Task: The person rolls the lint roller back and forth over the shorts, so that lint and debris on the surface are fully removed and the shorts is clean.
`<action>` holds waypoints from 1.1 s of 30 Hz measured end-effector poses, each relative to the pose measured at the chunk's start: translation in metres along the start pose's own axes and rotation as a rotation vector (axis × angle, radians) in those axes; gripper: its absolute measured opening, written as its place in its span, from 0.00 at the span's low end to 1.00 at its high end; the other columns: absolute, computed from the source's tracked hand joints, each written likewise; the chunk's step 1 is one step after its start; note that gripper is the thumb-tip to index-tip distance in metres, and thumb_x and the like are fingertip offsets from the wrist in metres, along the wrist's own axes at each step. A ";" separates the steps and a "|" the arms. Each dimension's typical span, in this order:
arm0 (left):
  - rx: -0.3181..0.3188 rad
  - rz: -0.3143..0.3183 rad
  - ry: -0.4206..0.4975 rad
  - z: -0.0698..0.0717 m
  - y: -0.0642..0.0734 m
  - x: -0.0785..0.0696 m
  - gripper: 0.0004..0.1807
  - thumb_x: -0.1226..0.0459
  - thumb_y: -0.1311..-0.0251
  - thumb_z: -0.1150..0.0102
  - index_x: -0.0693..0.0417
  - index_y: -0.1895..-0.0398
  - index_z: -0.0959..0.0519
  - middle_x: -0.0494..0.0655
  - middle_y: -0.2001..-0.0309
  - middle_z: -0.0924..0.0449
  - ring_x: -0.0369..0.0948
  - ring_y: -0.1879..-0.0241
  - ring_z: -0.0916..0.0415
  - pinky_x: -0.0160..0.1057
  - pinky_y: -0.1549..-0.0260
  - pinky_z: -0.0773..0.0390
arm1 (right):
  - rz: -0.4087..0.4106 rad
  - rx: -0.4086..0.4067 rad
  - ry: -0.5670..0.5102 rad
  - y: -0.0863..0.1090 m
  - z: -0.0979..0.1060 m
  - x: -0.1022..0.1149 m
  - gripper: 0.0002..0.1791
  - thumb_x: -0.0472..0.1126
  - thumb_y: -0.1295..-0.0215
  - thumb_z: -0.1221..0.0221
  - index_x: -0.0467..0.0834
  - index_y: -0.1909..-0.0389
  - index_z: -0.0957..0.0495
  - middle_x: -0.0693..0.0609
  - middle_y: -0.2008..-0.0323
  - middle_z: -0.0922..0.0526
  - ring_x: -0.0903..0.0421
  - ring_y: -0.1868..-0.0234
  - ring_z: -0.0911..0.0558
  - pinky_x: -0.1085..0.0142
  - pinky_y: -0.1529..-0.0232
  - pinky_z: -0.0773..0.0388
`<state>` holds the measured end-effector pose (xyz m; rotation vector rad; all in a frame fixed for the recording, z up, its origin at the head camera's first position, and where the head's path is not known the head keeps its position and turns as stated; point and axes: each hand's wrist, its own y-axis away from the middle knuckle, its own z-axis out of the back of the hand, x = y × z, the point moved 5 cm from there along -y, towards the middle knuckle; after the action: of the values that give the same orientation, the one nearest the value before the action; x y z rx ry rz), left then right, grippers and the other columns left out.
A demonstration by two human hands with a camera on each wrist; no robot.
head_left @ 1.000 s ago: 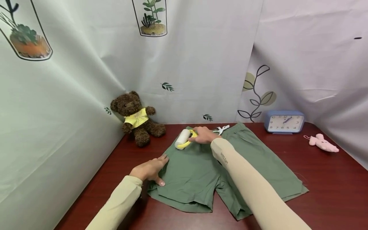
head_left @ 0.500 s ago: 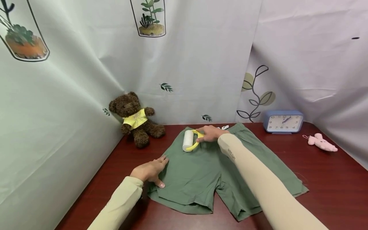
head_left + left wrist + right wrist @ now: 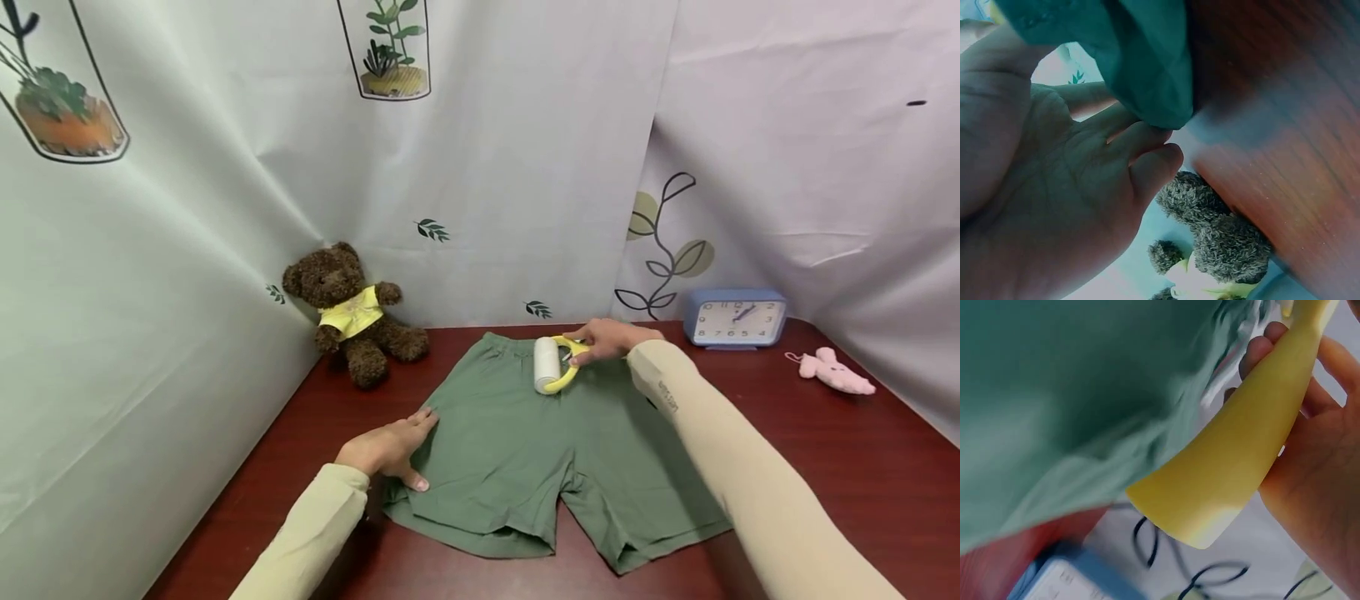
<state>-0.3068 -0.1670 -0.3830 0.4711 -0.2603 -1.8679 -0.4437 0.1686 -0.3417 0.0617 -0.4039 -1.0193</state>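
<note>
Green drawstring shorts point(image 3: 491, 433) lie spread on the dark red table, waistband toward the back wall. My right hand point(image 3: 609, 338) grips the yellow handle of a lint roller point(image 3: 547, 367), whose white roll lies over the waistband near the middle. In the right wrist view, the fingers wrap round that yellow handle point(image 3: 1229, 444), and its wide end points away from the roll. My left hand point(image 3: 386, 450) rests along the left leg's outer edge, thumb on the cloth and fingers extended. Seen from the left wrist, the fingertips meet the fabric edge point(image 3: 1147, 69).
A brown teddy bear point(image 3: 352, 312) in a yellow shirt sits at the back left corner. On the right stand a blue clock point(image 3: 735, 318) and a small pink plush toy point(image 3: 832, 372). A pale patterned cloth point(image 3: 510, 167) hangs behind the table.
My right hand has carried the lint roller rightward across the top of the shorts, from the left side to the middle of the waistband. The left hand stays in place.
</note>
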 end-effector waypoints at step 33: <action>-0.004 -0.015 0.029 0.001 0.000 0.003 0.59 0.56 0.52 0.24 0.55 0.19 0.50 0.53 0.17 0.57 0.57 0.20 0.52 0.59 0.26 0.38 | -0.217 -0.022 -0.005 0.131 0.021 -0.133 0.46 0.58 0.35 0.36 0.31 0.29 0.39 0.36 0.61 0.17 0.50 0.64 0.23 0.59 0.62 0.23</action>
<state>-0.3084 -0.1702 -0.3825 0.4982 -0.2347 -1.8750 -0.4052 0.3524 -0.3311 0.0848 -0.3960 -1.2383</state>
